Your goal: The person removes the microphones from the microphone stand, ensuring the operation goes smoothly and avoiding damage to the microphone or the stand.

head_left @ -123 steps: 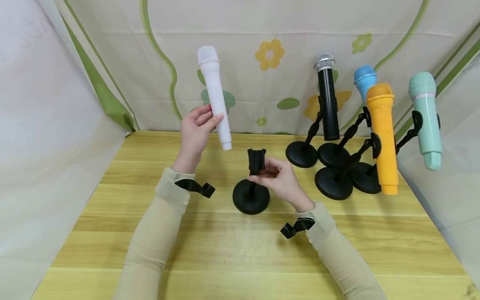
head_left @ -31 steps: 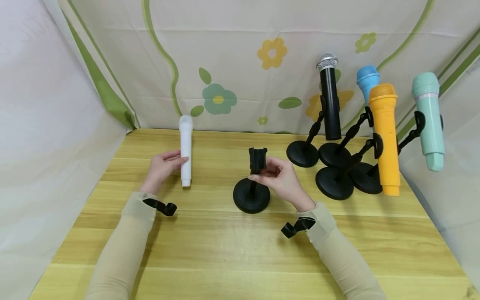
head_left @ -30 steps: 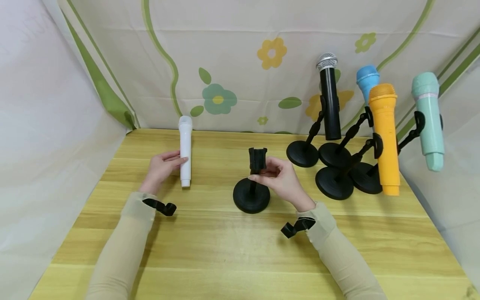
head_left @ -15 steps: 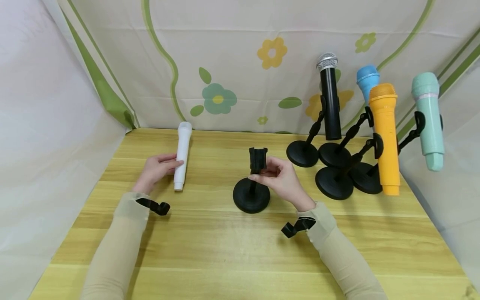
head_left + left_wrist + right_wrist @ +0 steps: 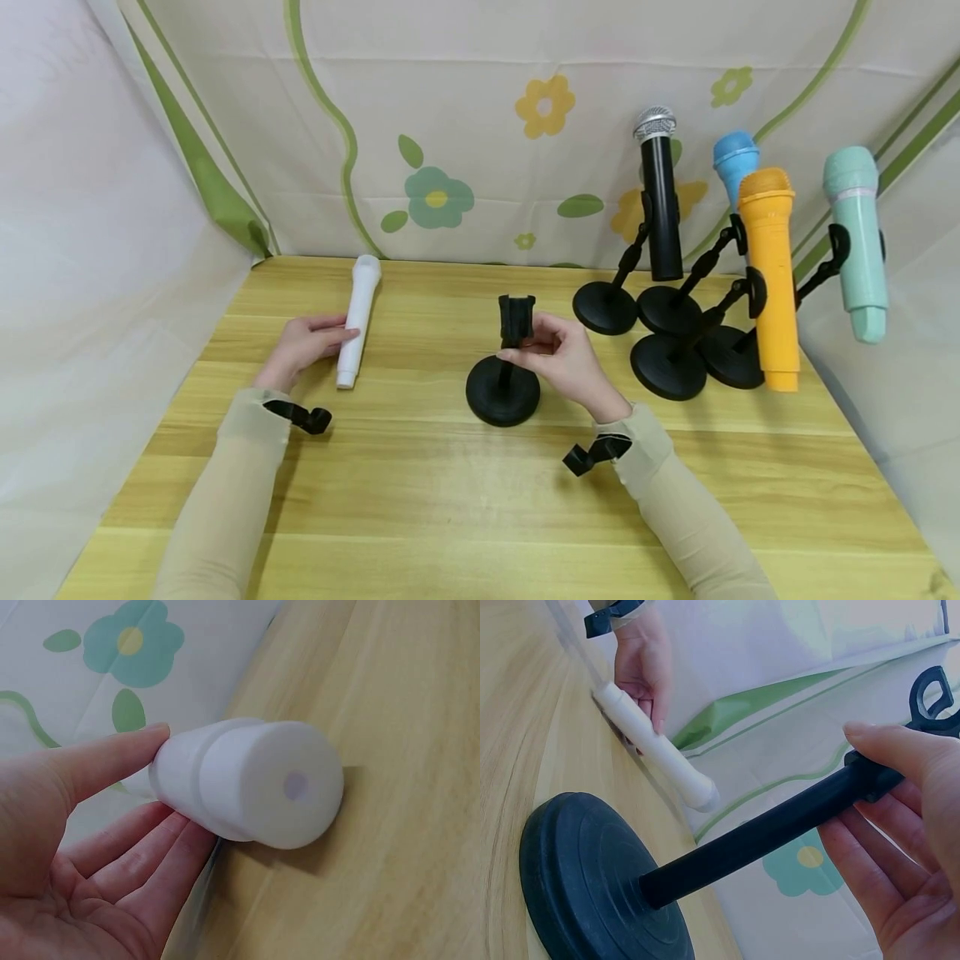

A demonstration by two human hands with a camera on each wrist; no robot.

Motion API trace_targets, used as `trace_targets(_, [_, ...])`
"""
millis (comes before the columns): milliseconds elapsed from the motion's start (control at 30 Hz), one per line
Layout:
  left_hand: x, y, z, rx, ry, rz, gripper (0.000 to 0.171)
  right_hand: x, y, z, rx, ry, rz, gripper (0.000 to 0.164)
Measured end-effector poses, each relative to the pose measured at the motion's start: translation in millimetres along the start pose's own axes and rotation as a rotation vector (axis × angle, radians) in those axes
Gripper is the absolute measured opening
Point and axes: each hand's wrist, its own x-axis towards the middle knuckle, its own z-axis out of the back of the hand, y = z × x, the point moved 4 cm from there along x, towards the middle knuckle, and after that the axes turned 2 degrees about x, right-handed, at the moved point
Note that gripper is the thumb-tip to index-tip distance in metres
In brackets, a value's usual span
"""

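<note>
At the left of the table, my left hand [image 5: 307,346] holds a white microphone [image 5: 358,321] between thumb and fingers. In the left wrist view the thumb lies on one side of the white microphone [image 5: 247,780] and the fingers lie under it; its butt end faces the camera, close to the wood. Near the table's middle, my right hand [image 5: 558,362] pinches the upper pole of a black microphone stand [image 5: 504,392]. The stand's clip [image 5: 516,318] has nothing in it. In the right wrist view the round base [image 5: 592,877] rests on the table.
At the right, several black stands carry microphones: a black one with silver head [image 5: 660,208], a blue one [image 5: 733,162], an orange one [image 5: 772,283] and a mint-green one [image 5: 858,250]. A flowered curtain [image 5: 480,125] hangs behind the table [image 5: 450,517].
My left hand has lowered the white microphone from in front of the curtain toward the table, then moved it left and nearer, tilting it. My right hand and the stand have stayed put.
</note>
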Motion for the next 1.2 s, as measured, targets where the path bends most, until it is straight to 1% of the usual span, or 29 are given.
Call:
trace_targets(433, [-2.5,3.0,2.7,0.076,-0.029,0.030,0.073,-0.4,0.4,-0.5,-0.017,-0.001,0.002,0.022])
trace_targets(633, [-2.7,2.6,3.1,0.074,-0.033,0.037,0.072,0.3,-1.0,-0.2,-0.014,-0.001,0.012,0.022])
trace_targets(933, [-2.7,3.0,3.4,0.099,-0.036,0.036,0.071,0.3,-1.7,-0.2,-0.011,-0.005,0.016,0.021])
trace_targets(1200, [-3.1,3.1,3.9,0.124,-0.041,0.056,0.074,0.0,-1.5,-0.4,-0.003,-0.007,0.016,0.023])
